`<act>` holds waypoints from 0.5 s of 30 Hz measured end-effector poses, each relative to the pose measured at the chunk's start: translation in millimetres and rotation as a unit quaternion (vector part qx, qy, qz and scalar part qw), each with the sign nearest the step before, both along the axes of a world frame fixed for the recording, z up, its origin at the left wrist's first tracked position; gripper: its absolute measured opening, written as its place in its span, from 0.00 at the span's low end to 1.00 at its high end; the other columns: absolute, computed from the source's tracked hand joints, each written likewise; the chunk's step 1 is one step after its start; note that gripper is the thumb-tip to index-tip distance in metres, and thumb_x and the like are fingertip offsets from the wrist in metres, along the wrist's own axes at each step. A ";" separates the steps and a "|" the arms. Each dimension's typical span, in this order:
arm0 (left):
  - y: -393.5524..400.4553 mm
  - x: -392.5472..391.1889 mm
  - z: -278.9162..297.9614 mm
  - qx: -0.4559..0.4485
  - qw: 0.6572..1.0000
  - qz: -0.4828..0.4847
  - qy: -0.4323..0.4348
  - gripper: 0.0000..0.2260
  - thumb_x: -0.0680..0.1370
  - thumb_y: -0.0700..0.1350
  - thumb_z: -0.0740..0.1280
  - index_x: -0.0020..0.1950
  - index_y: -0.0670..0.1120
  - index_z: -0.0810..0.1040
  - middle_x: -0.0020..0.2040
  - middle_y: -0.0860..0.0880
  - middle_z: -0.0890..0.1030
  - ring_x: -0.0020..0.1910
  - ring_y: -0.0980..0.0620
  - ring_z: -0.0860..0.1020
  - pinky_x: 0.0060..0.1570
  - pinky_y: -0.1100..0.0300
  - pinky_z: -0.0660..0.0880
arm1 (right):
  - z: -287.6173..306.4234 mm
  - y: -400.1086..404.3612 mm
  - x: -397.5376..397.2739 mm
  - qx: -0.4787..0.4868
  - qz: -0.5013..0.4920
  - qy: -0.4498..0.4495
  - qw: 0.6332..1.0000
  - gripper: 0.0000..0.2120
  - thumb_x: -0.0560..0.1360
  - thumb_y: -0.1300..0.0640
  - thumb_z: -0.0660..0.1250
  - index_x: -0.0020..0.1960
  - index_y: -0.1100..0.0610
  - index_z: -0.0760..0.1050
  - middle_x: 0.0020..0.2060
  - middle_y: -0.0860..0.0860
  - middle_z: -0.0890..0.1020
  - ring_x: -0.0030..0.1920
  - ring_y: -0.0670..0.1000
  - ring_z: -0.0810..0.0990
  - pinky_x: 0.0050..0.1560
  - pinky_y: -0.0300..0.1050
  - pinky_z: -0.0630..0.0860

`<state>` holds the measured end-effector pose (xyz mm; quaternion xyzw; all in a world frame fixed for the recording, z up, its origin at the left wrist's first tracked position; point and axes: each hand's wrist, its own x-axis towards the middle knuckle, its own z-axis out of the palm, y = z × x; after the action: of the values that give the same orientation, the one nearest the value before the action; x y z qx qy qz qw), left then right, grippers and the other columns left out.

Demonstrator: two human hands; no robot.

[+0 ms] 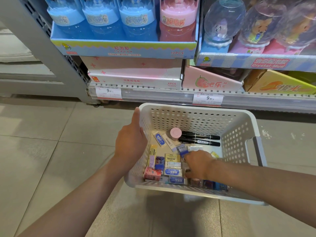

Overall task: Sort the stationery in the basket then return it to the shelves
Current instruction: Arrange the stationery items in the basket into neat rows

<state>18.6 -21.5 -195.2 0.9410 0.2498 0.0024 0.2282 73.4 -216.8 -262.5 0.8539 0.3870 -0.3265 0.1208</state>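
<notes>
So you're barely started here tbh. The white basket (196, 115) sits on the floor, centre of the frame, just below the shelf (171, 96), and it's full of stuff: two black markers (200, 139) and a pink jar (175, 133) toward the back, erasers (173, 171) bunched at lower left. Your left hand (130, 142) grips the basket's left rim, thumb along the top edge. Your right hand (198, 164) is down inside, fingers curled over the small items by a blue stamp (181, 149), can't tell if it's actually gripping anything. Some grouping looks begun, but I'd say nothing's gone back on the shelves yet
</notes>
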 end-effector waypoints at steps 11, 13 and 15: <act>0.6 -0.5 -2.2 0.002 1.000 -0.001 -0.003 0.27 0.80 0.42 0.56 0.77 0.48 0.50 0.36 0.47 0.75 0.34 0.48 0.76 0.33 0.56 0.72 | 8.5 33.3 -4.4 0.118 -0.020 0.071 0.990 0.25 0.75 0.60 0.64 0.69 0.63 0.62 0.62 0.59 0.70 0.59 0.59 0.75 0.53 0.46 0.74; 0.9 -0.8 -2.9 0.005 1.000 -0.001 -0.006 0.27 0.80 0.42 0.57 0.77 0.48 0.50 0.36 0.47 0.75 0.34 0.48 0.76 0.33 0.56 0.72 | 5.8 44.6 -4.5 0.146 -0.014 0.080 0.986 0.32 0.74 0.62 0.64 0.74 0.61 0.55 0.66 0.59 0.64 0.59 0.61 0.74 0.56 0.50 0.75; 1.3 -0.1 -3.3 0.004 1.000 0.002 -0.006 0.27 0.80 0.42 0.57 0.77 0.48 0.51 0.37 0.46 0.76 0.35 0.47 0.77 0.34 0.55 0.73 | 1.5 55.9 -2.2 0.152 -0.019 0.084 0.985 0.37 0.74 0.63 0.65 0.76 0.60 0.49 0.71 0.60 0.58 0.61 0.63 0.74 0.57 0.52 0.75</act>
<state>18.5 -20.2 -198.5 0.9414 0.2503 0.0100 0.2259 71.2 -161.0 -261.0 0.8388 0.4249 -0.3368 -0.0496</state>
